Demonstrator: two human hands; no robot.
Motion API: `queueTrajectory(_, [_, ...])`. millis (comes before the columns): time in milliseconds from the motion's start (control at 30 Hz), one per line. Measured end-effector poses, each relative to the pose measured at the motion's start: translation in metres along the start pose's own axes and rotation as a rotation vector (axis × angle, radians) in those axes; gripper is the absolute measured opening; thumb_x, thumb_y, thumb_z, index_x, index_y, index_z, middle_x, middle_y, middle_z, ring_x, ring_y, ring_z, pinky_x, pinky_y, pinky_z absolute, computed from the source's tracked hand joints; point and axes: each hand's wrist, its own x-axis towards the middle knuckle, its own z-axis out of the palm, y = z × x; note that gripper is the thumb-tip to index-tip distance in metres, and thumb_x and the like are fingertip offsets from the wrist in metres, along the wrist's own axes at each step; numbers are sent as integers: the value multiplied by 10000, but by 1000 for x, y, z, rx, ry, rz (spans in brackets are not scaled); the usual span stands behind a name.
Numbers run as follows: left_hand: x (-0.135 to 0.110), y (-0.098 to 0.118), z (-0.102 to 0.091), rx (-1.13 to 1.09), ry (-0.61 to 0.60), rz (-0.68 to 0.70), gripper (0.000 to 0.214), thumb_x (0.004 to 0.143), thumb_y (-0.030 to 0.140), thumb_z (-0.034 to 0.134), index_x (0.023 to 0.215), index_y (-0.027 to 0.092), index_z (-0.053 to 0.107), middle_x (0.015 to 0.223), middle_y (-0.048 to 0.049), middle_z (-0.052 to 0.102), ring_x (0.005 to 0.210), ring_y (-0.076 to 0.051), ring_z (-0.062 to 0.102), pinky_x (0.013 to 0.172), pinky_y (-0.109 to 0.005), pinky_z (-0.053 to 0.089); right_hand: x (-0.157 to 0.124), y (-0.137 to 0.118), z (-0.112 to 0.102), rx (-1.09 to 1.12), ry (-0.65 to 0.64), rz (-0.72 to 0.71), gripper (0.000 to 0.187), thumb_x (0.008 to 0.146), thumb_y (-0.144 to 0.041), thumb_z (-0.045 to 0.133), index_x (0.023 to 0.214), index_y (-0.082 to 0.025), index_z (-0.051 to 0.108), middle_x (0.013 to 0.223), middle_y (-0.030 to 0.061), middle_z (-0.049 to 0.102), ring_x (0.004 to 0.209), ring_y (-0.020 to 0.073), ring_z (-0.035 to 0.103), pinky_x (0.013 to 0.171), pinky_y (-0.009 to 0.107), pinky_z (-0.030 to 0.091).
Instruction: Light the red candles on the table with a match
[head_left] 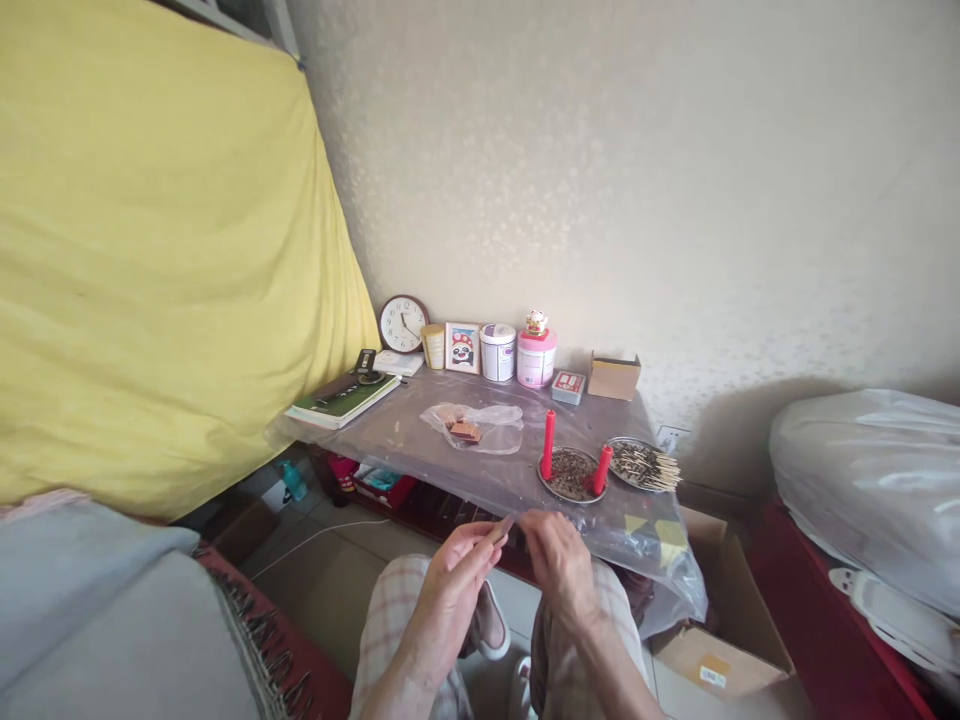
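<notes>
Your left hand pinches a small flat piece between thumb and fingers; your right hand is curled with its fingertips at the far end, though you cannot tell whether they grip it. The piece is over your lap, short of the table. Held by so little of its edge, it could slip if the right fingers tug, and would probably drop between your knees to the floor. Farther out, a forward swing of the right hand could knock the upright red sticks in the near dish.

Your fingers cover much of the piece, so its markings and any wrapper can't be made out. Your forearms run out of view below, and clear film blurs the brown packs in the bag.
</notes>
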Motion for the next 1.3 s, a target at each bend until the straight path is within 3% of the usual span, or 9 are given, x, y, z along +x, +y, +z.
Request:
queueTrajectory(167, [-3,0,-1,29,37,-40,189,797,297,669,939,184,722,1031,-74,692,1066,-212,577,1037,-378,373,-2,30,12,-50,124,144,160,970,-278,489,923,-196,618,818,46,729,722,174,709,662,277,564])
queueTrajectory(300, [2,-6,-4,7,63,-44,176,798,292,671,928,182,714,1005,-61,701,1046,-187,591,1015,-341,391,4,16,-2,76,170,143,54,931,-213,569,971,-226,602,905,35,726,833,170,709,762,278,558])
queueTrajectory(600, [7,-7,-4,10,62,-42,162,811,280,657,933,181,701,1007,-44,714,1056,-171,602,993,-301,414,5,-3,-3,202,142,270,49,913,-234,588,892,-236,632,835,17,700,766,173,675,713,286,559])
queueTrajectory(800, [7,-5,3,0,-21,-17,176,836,266,621,959,162,692,1004,-65,721,1043,-183,614,1009,-316,419,3,-13,3,196,47,100,158,905,-135,557,957,-275,608,905,16,704,823,163,682,727,270,563])
queueTrajectory(1000, [13,-9,-3,-5,55,-35,162,793,259,680,926,169,704,970,-56,712,994,-177,614,969,-323,422,11,-25,-17,196,108,39,215,894,-79,541,1020,-248,584,936,39,687,860,163,670,746,283,555])
queueTrajectory(1067, [12,-8,-3,-9,52,-27,169,788,266,686,923,167,707,963,-62,710,981,-181,610,970,-337,417,8,-19,-15,223,63,-40,253,893,-96,545,1094,-249,573,998,55,698,883,177,674,767,316,555])
queueTrajectory(1133, [11,-6,-1,-5,15,-4,182,807,275,664,948,170,710,997,-67,707,1015,-187,598,997,-345,400,2,-3,-3,136,-33,0,125,913,-188,554,965,-270,632,902,17,724,794,169,682,720,295,560])
queueTrajectory(1200, [8,-4,1,13,-13,4,196,829,279,637,981,180,710,1045,-65,698,1065,-192,579,1024,-348,380,-4,19,12,80,22,79,175,939,-261,515,814,-242,636,757,24,714,674,182,668,637,302,548])
queueTrajectory(1300, [6,-5,-1,35,11,-22,183,828,286,637,965,194,716,1048,-61,696,1085,-202,572,1049,-368,363,-6,43,23,44,120,215,172,943,-302,514,858,-210,632,780,54,711,714,199,675,660,319,541])
